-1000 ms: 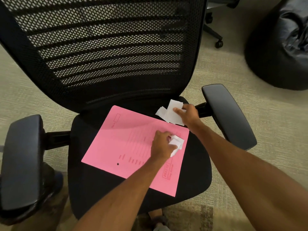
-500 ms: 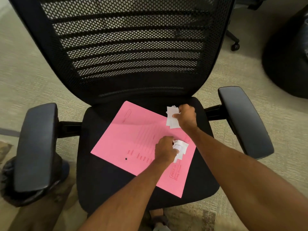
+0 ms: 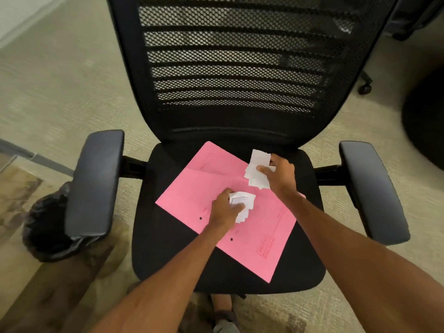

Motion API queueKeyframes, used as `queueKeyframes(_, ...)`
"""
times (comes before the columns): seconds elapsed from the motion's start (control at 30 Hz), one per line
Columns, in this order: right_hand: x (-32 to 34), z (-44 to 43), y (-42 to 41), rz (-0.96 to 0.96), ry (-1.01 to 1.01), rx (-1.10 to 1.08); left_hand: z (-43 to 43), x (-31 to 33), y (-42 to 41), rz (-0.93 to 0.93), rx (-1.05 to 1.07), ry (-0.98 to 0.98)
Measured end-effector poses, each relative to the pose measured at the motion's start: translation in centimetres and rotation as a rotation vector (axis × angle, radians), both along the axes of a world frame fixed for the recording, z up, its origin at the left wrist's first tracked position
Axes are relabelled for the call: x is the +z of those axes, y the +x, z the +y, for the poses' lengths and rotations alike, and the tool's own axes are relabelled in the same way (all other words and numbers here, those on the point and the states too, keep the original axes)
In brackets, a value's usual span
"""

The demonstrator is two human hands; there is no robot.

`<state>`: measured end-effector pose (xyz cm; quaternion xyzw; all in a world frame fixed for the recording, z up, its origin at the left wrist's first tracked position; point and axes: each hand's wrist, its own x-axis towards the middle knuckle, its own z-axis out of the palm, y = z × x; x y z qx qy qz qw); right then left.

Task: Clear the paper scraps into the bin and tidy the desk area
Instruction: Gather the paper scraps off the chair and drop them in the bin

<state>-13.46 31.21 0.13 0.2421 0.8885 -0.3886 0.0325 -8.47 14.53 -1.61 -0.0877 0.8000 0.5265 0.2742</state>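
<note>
A pink folder [image 3: 206,186] lies flat on the black seat [image 3: 168,248] of an office chair. My left hand [image 3: 223,211] rests on the folder, its fingers closed around a crumpled bunch of white paper scraps [image 3: 243,204]. My right hand [image 3: 280,175] is at the folder's far right corner and pinches a second stack of white paper scraps [image 3: 257,168]. A bin lined with a black bag [image 3: 44,227] stands on the floor at the left, partly hidden under the chair's left armrest [image 3: 95,183].
The chair's mesh back [image 3: 240,68] rises behind the seat, and its right armrest [image 3: 372,191] juts out at the right. Beige carpet surrounds the chair. A dark beanbag [image 3: 427,121] sits at the far right, with another chair's castor [image 3: 365,87] beside it.
The camera has swung left, bringing the bin into sight. My right hand has gathered its scraps into a tighter stack; my left hand keeps its bunch on the folder.
</note>
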Motion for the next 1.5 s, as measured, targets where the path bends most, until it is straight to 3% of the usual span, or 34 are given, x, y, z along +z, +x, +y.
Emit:
queueKeyframes(0.37,-1.2,-12.5,3.7,-0.088,-0.242,0.184,-12.3,0.8,3.1,-0.028,0.391,-0.076)
queueKeyframes(0.93,-0.9,-30.3,10.7,-0.223,-0.243,0.513,-28.9,0.5,14.2,-0.217,0.905,-0.14)
queueKeyframes(1.2,-2.5,-41.7,12.3,-0.31,-0.266,0.716,-38.2,-1.3,16.6,-0.225,1.04,-0.285)
queueKeyframes(1.5,-8.8,-52.4,9.6,-0.343,-0.266,0.621,-48.1,-6.8,14.7,-0.181,1.064,-0.278)
